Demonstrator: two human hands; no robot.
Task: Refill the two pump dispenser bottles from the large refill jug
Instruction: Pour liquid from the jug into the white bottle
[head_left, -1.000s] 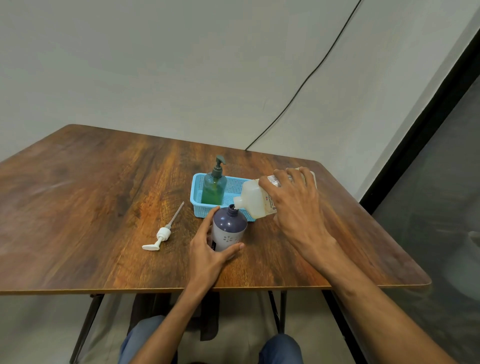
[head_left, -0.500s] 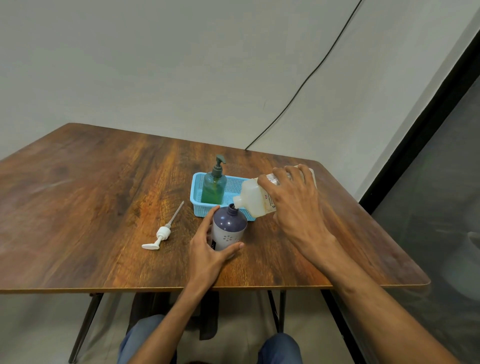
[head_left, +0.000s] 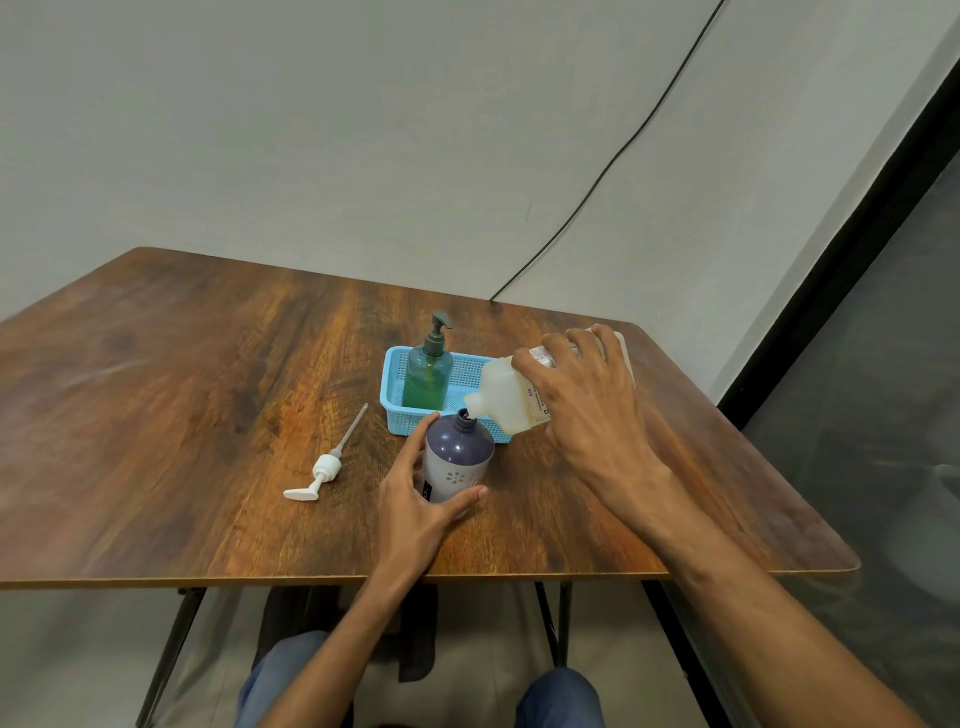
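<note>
Your left hand (head_left: 415, 512) curls round the uncapped purple bottle (head_left: 457, 457), which stands upright just in front of the blue basket (head_left: 397, 418). Your right hand (head_left: 587, 405) grips the refill jug (head_left: 504, 400), tilted over the basket's front right corner with its spout at the bottle's mouth (flow not visible). The green pump bottle (head_left: 428, 376) stands inside the basket. A loose white pump (head_left: 324, 467) lies left of the basket.

plain pale wall (head_left: 311, 130), black cable (head_left: 623, 150) running down it, dark-framed glass panel (head_left: 883, 364) at right, wood-grain table (head_left: 156, 415) on metal legs (head_left: 171, 649)
</note>
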